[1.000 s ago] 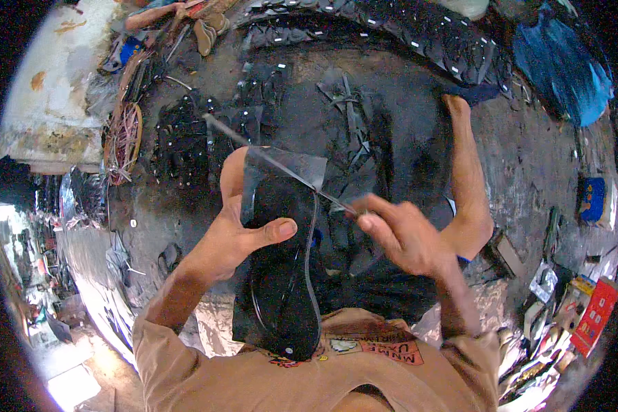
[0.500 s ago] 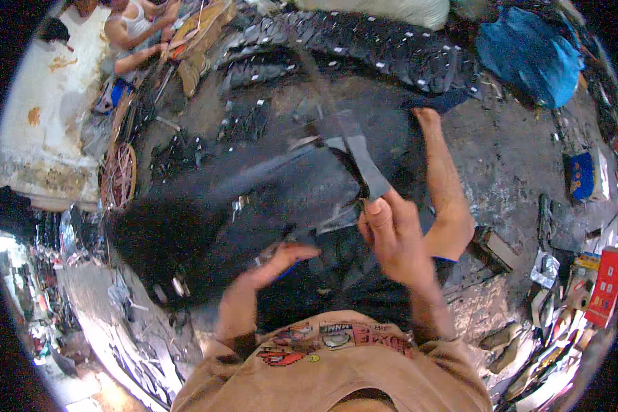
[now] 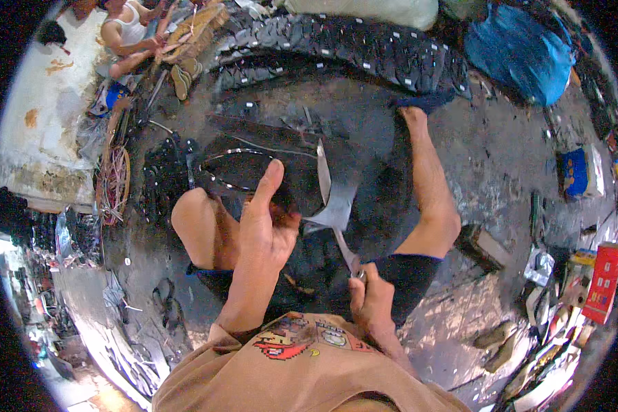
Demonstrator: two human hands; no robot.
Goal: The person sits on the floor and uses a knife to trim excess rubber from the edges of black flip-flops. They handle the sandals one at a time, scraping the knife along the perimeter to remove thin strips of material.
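My left hand (image 3: 264, 230) is raised in the middle, thumb pointing up and fingers curled round a dark piece with shiny curved edges (image 3: 244, 151). Its exact kind I cannot make out. Lower and to the right, my right hand (image 3: 373, 295) is closed on the narrow shank of a grey metal tool (image 3: 334, 211). The tool's broad, flat head reaches up beside my left fingertips; whether it touches the dark piece I cannot tell. A pale curved strip (image 3: 323, 172) stands just above the head. Both hands are between my bare knees.
Rows of black shoes or shoe parts (image 3: 336, 44) line the far floor. A blue plastic bag (image 3: 518, 55) lies far right, with boxes and a block (image 3: 484, 247) nearer. Another person (image 3: 127, 34) sits far left beside a wooden block. Black pieces (image 3: 165, 165) lie by my left knee.
My right hand has drawn the tool back toward my body and lower. My left hand has risen, thumb up, with the dark piece. My left knee now shows.
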